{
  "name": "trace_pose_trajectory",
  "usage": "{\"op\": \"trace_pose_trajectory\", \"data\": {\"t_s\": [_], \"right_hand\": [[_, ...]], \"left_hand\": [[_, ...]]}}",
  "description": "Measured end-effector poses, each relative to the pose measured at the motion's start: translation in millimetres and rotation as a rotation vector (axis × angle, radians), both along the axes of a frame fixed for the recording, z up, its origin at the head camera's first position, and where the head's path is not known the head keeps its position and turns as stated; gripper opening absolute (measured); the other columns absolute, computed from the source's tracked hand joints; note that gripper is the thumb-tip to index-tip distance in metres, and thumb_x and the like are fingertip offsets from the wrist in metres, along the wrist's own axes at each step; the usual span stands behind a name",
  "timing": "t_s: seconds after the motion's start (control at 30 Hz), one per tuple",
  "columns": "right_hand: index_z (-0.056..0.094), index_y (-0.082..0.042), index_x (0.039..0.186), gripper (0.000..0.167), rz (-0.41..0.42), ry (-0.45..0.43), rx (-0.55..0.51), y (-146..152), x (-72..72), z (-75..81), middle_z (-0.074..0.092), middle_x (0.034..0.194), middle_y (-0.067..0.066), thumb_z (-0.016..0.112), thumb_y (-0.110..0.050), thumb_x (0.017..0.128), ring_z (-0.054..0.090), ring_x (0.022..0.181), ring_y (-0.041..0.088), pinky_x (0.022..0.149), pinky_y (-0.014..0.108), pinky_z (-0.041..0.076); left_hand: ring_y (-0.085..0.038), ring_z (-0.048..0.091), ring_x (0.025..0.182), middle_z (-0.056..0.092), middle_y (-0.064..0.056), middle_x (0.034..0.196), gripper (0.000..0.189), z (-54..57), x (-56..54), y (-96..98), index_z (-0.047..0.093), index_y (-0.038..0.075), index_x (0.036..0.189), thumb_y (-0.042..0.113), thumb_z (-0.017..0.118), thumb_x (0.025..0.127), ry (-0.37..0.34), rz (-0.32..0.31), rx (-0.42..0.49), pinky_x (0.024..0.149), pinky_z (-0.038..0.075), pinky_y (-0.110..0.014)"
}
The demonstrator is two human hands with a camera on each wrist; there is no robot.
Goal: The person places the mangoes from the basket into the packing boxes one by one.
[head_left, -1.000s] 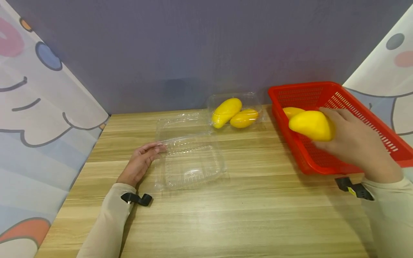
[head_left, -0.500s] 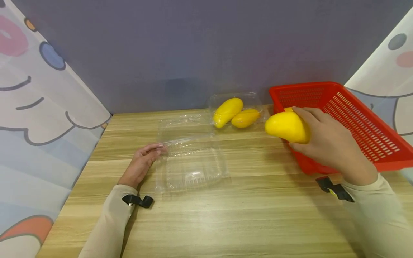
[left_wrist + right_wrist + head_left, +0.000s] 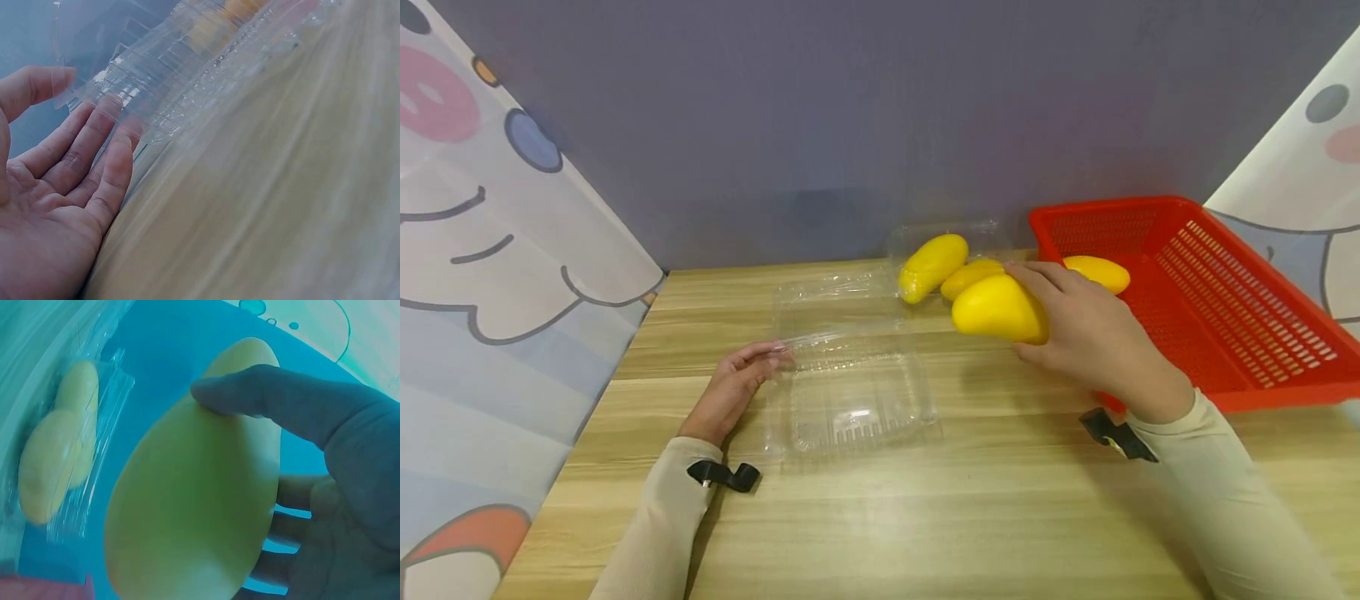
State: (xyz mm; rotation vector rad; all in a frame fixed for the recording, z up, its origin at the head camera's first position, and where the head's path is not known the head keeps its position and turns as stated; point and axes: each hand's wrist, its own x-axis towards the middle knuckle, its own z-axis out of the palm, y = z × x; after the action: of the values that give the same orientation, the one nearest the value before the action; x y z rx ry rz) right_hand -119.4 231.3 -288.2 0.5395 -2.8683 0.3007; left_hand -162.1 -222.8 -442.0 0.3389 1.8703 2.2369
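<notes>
My right hand (image 3: 1090, 337) grips a yellow mango (image 3: 998, 310), thumb on one side and fingers on the other, in the air left of the red basket. The right wrist view shows this mango (image 3: 187, 500) large, the thumb across its upper part. On the table lies a clear plastic clamshell container (image 3: 853, 400), lid folded back and nothing inside. At its left edge, near the hinge, my left hand (image 3: 730, 392) pinches the plastic. In the left wrist view, the thumb and fingers (image 3: 81, 147) stand on either side of the container's edge (image 3: 134, 81).
Behind, against the grey wall, stands another clear container (image 3: 988, 229) with two mangoes (image 3: 936, 262); the held mango overlaps it in the head view. A red slotted basket (image 3: 1187, 392) on the right holds another mango (image 3: 1097, 273). Printed cloth hangs on both sides.
My right hand has carried the mango leftward out from over the red basket, uncovering the mango left inside. The left hand stays at the clear container's edge.
</notes>
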Motion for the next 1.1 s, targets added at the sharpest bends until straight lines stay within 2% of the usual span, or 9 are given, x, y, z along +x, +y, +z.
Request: {"op": "trace_pose_trajectory", "data": {"t_s": [0.17,0.4,0.7,0.93,1.1], "right_hand": [[0.044,-0.01,0.148,0.087,0.081,0.022,0.003,-9,-3.1,-5.7,0.049,0.146,0.017,0.084,-0.025,0.073,0.054,0.123,0.044,0.097,0.061,0.048],[0.046,-0.009,0.146,0.086,0.123,0.029,0.013,-24,-9.7,-6.1,0.052,0.142,0.015,0.086,-0.024,0.071,0.054,0.124,0.046,0.101,0.06,0.046],[0.045,-0.01,0.146,0.083,0.23,0.039,0.01,-45,-11.2,-10.8,0.054,0.142,0.01,0.083,-0.02,0.073,0.052,0.129,0.034,0.111,0.061,0.038],[0.044,-0.013,0.148,0.088,0.275,0.053,0.022,-62,-9.3,-14.3,0.054,0.143,0.009,0.086,-0.021,0.071,0.054,0.129,0.033,0.108,0.054,0.045],[0.044,-0.015,0.149,0.09,0.306,0.047,0.039,-70,-6.3,-19.2,0.052,0.145,0.007,0.088,-0.019,0.071,0.051,0.133,0.032,0.113,0.053,0.041]], "left_hand": [[-0.01,0.069,0.105,0.073,0.003,0.114,0.026,-1.8,2.5,-1.5,0.064,0.008,0.123,0.003,0.051,0.102,0.001,-0.011,-0.003,0.083,0.055,-0.02],[-0.01,0.069,0.105,0.073,0.003,0.115,0.025,1.4,-1.5,-3.6,0.064,0.007,0.124,0.005,0.054,0.101,0.011,0.0,-0.018,0.082,0.055,-0.021],[-0.01,0.069,0.105,0.074,0.002,0.114,0.026,0.3,1.4,-1.1,0.065,0.009,0.122,0.001,0.052,0.1,0.003,-0.016,0.002,0.08,0.055,-0.02],[-0.012,0.07,0.105,0.074,-0.001,0.115,0.028,-1.2,3.9,2.0,0.06,-0.001,0.126,0.0,0.053,0.1,0.015,-0.015,0.029,0.08,0.056,-0.02],[-0.013,0.07,0.106,0.073,-0.001,0.115,0.03,-1.6,4.3,2.6,0.058,-0.005,0.129,0.0,0.052,0.1,0.025,-0.021,0.027,0.08,0.056,-0.021]]}}
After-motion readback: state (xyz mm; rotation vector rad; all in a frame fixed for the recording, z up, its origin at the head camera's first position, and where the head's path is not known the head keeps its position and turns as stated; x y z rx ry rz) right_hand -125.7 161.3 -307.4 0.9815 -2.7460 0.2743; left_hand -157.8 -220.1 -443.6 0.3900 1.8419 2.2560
